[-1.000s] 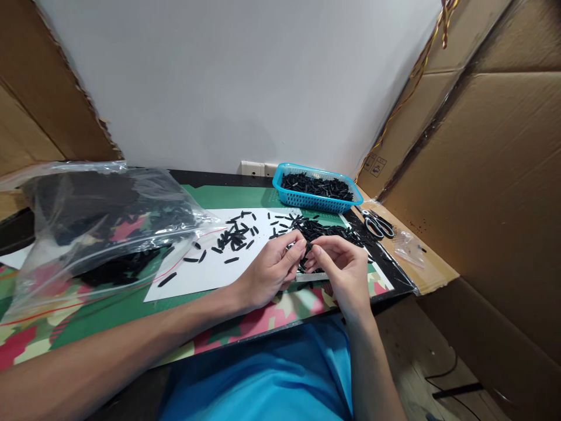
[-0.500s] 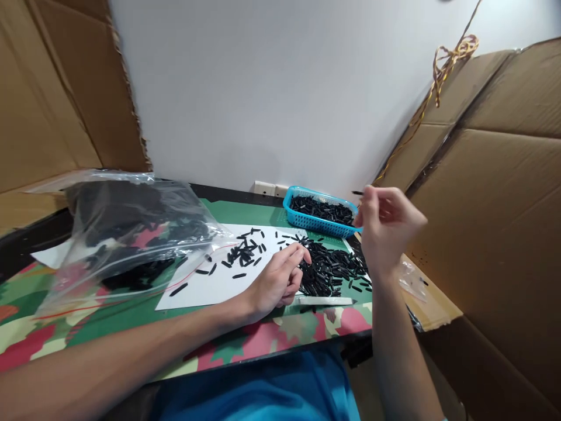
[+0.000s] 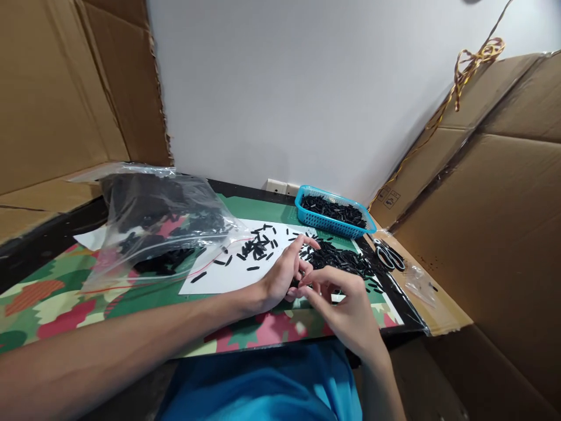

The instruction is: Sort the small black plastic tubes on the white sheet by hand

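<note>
My left hand (image 3: 284, 273) rests over the edge of the white paper (image 3: 219, 278), index finger stretched out and the other fingers curled around small black strips (image 3: 295, 282) that show in part at the palm. Against those curled fingers, my right hand (image 3: 342, 298) is closed in a pinch; what its fingertips hold is hidden. Just beyond both hands lies a heap of black strips (image 3: 339, 259). To their left, a looser group of black strips (image 3: 256, 248) is scattered over the paper.
A blue plastic basket (image 3: 326, 224) full of black strips stands at the back. On the left lies a clear zip bag (image 3: 131, 240) with black contents. Scissors (image 3: 388, 257) and a small clear bag (image 3: 421, 283) are at the right, beside a cardboard wall (image 3: 495, 204).
My right hand has come down and left from its raised position near the basket, where it pinched a black strip, to my left hand. The view has turned slightly left.
</note>
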Demonstrator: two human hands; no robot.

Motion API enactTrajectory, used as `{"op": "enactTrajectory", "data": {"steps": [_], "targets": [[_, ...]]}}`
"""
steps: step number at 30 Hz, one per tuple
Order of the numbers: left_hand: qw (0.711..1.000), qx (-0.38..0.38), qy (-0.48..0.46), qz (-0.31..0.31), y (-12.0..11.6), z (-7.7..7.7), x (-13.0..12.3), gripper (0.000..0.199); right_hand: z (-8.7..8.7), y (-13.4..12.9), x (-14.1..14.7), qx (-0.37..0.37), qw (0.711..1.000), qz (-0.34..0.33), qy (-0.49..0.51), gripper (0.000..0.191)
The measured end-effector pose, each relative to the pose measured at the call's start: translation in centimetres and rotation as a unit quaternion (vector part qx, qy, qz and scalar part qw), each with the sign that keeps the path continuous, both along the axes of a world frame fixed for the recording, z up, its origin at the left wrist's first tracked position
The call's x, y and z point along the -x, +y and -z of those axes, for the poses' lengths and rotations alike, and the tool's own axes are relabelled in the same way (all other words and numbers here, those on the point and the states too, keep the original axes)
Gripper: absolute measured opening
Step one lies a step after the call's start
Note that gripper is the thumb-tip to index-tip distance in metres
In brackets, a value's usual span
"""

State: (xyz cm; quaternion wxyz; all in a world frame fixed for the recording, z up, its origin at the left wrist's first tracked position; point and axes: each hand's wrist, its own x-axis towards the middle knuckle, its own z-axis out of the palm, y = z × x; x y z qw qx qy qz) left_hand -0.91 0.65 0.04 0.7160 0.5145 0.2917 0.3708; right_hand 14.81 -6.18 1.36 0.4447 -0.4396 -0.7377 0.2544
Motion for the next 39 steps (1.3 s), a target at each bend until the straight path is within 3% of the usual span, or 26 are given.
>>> {"op": "enactTrajectory", "data": {"steps": [2, 9, 18, 21, 24, 26, 30, 35, 39], "targets": [[1.0, -0.001, -0.005, -0.015, 0.0, -0.1, -0.1, 0.058, 0.4, -0.5, 0.7, -0.015, 1.0, -0.012, -0.022, 0.005], [0.994, 0.086, -0.042, -0.057, 0.1, -0.7, 0.0, 0.049, 1.8, -0.1, 2.5, -0.124, 0.986, 0.036, -0.11, 0.014], [0.984, 0.151, -0.081, -0.041, 1.0, -0.8, -0.1, 0.04, 2.3, -0.1, 2.9, -0.219, 0.963, 0.042, -0.149, 0.017], [0.987, 0.12, -0.074, -0.081, 0.7, -1.1, -0.2, 0.029, 2.4, -0.1, 3.2, -0.19, 0.978, 0.035, -0.073, 0.019], [0.99, 0.066, -0.05, -0.116, 0.4, -1.3, -0.1, 0.023, 2.3, -0.1, 3.2, -0.107, 0.991, 0.048, 0.069, 0.013], [0.993, 0.04, -0.042, -0.104, 0.2, -1.3, -0.1, 0.022, 2.2, 0.0, 2.9, -0.042, 0.98, 0.074, 0.179, 0.011], [0.999, -0.005, -0.027, -0.037, -0.2, -1.2, -0.1, 0.025, 2.2, 0.7, 1.6, 0.042, 0.932, 0.098, 0.345, 0.023], [0.998, -0.061, -0.024, 0.021, -1.0, -1.1, -0.3, 0.035, 2.4, 1.3, 0.3, 0.068, 0.924, 0.086, 0.366, 0.028], [0.996, -0.079, -0.015, 0.026, -1.2, -1.1, -0.3, 0.038, 2.3, 1.5, 0.3, 0.069, 0.927, 0.103, 0.353, 0.033]]}}
